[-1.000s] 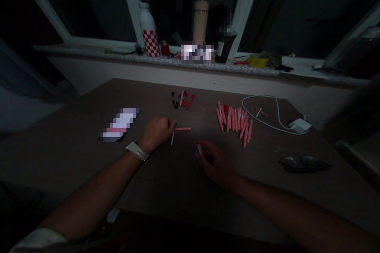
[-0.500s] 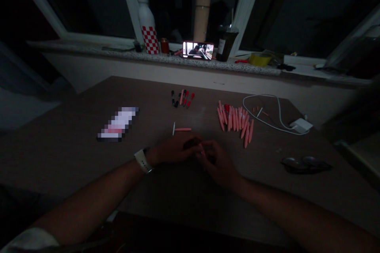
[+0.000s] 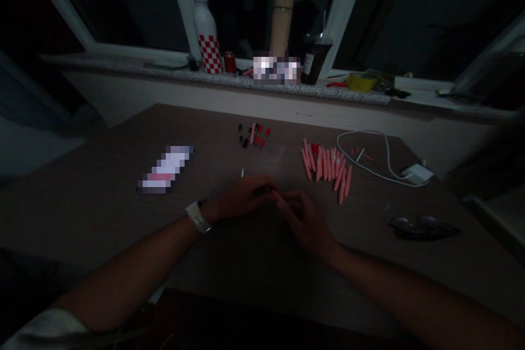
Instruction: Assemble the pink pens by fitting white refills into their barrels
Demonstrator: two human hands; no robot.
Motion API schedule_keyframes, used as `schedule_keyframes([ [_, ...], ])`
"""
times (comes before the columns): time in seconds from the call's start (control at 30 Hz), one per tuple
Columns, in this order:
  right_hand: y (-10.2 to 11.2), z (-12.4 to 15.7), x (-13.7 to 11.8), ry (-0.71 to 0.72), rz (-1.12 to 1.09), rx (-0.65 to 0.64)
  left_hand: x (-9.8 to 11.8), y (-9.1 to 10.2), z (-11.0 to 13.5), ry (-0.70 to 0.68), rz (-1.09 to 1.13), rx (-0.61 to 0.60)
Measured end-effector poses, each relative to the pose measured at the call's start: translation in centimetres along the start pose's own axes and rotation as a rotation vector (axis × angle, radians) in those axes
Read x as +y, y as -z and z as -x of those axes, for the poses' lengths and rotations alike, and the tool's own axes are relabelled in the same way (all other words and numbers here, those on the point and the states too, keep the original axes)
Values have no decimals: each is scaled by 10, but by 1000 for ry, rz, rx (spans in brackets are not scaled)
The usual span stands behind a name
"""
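Note:
My left hand and my right hand meet over the near middle of the table. Between their fingertips is a slim pink pen part, pinched from both sides; dim light and the fingers hide most of it. Just beyond my left hand the tip of a thin white stick, like a pen refill, shows. To the right of my hands lies a cluster of pink pens, several side by side. Farther back is a small group of black and red pen pieces with a pink one among them.
A blurred-out phone lies on the left. At right are a white charger with its looped cable, small loose pen parts and eyeglasses. On the windowsill stand a checkered bottle, a tan flask and a drink cup.
My hands have shifted slightly, with the left fingers more extended at the pink part. The left hand now covers the pink stick that lay beside the white one.

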State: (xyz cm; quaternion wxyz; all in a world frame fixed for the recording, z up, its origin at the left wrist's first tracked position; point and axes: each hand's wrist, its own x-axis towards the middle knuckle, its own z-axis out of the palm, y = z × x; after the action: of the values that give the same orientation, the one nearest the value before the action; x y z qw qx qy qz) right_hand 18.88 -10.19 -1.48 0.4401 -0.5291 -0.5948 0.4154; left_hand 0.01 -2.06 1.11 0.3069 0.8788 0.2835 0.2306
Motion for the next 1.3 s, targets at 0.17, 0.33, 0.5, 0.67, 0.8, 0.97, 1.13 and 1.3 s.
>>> schedule_keyframes([
  [0.17, 3, -1, 2, 18, 42, 42, -5, 5, -2, 99, 39, 131],
  [0.33, 3, -3, 4, -16, -78, 84, -9, 5, -1, 3, -91, 75],
  [0.5, 2, -4, 3, -7, -71, 121, -11, 0, -1, -57, -186, -12],
  [0.67, 1, -6, 5, 16, -136, 91, -14, -3, 0, -52, -230, -28],
  [0.8, 1, -5, 6, 20, -150, 82, -16, -3, -1, -56, -231, -42],
  [0.97, 1, -5, 6, 16, -141, 90, -19, -1, -3, -38, -211, -39],
  [1.13, 0, -4, 3, 23, -137, 125, -17, 1, -4, -13, -230, -51],
  [1.3, 2, -4, 0, 2, -122, 199, -18, 3, -4, 28, -231, -2],
])
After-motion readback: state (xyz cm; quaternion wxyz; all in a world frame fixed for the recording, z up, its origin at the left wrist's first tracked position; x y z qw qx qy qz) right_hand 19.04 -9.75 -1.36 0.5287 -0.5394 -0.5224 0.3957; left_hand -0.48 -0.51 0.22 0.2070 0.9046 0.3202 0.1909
